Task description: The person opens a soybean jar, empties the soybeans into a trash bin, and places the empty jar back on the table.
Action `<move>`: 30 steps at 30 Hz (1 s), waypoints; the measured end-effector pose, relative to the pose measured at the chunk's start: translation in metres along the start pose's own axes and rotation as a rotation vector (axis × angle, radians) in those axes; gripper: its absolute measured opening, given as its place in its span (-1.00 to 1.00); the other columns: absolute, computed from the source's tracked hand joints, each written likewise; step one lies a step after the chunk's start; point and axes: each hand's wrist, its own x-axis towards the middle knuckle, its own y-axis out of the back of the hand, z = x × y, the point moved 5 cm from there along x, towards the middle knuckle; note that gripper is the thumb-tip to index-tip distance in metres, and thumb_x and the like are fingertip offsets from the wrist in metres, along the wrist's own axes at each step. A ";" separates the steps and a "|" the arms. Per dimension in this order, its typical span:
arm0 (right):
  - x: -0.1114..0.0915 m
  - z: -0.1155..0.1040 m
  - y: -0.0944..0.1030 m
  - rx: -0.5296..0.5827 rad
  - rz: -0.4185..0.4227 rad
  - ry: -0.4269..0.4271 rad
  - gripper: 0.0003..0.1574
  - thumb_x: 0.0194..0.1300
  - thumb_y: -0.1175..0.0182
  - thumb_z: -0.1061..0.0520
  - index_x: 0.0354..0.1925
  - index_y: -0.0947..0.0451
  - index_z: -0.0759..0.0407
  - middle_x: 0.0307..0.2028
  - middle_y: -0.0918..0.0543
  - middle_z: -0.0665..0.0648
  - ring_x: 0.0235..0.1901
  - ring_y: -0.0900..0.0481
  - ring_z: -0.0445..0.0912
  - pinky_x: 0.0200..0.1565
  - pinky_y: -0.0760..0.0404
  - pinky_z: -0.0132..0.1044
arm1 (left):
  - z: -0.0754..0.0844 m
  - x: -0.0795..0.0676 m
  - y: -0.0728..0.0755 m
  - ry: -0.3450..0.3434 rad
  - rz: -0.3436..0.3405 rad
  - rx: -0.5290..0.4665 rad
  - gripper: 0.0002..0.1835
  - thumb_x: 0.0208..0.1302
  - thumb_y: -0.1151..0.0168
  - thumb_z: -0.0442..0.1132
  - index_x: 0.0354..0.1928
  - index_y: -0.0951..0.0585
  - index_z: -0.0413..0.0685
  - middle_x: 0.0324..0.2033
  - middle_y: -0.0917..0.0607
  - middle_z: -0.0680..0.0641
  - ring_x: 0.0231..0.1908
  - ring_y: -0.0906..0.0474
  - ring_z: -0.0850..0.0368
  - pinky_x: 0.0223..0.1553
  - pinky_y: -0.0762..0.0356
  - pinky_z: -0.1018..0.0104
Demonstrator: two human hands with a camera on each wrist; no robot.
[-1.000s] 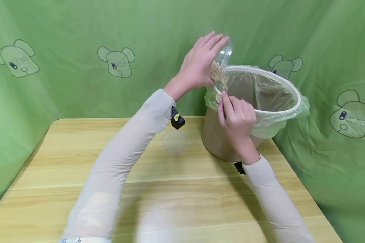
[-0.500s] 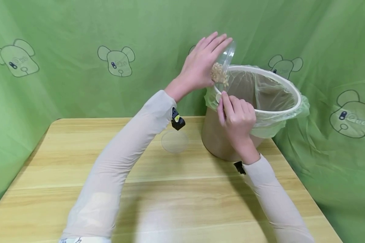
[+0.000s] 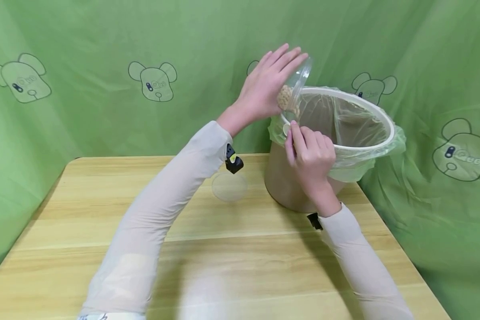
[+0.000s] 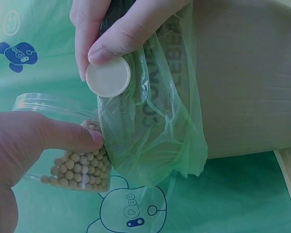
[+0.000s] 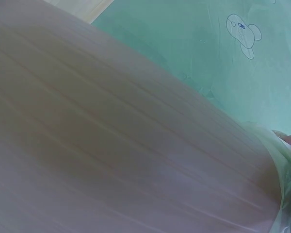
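Observation:
My left hand [image 3: 264, 89] grips a clear plastic jar [image 3: 302, 73] tipped on its side against the left rim of a lined trash bin [image 3: 284, 178]. Small round beige balls [image 4: 82, 170] lie in the jar, and some are near its mouth. With curled fingers, my right hand [image 3: 314, 155] pinches the bin's white rim through the green bag [image 3: 352, 169]. A white round tab [image 4: 108, 77] sits beside its thumb. In the right wrist view the brown bin wall [image 5: 126, 136] hides most of that hand.
On the wooden table [image 3: 240, 258] a clear round lid [image 3: 230, 186] lies flat, left of the bin. Green curtain [image 3: 104, 124] with bear-head drawings hangs behind and along both sides.
My left hand and the jar have shifted slightly right and down over the bin's rim. The right hand and the bin have stayed almost in place.

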 end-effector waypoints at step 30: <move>-0.001 -0.001 -0.003 0.004 -0.002 0.004 -0.75 0.36 -0.25 0.20 -0.07 -0.78 0.20 -0.38 -0.76 0.20 -0.47 -0.61 0.17 -0.45 -0.54 0.00 | 0.006 -0.001 0.000 -0.070 -0.003 0.055 0.08 0.10 -0.46 -0.28 0.62 -0.07 0.08 0.62 -0.07 0.00 0.63 0.16 0.02 0.63 0.44 0.25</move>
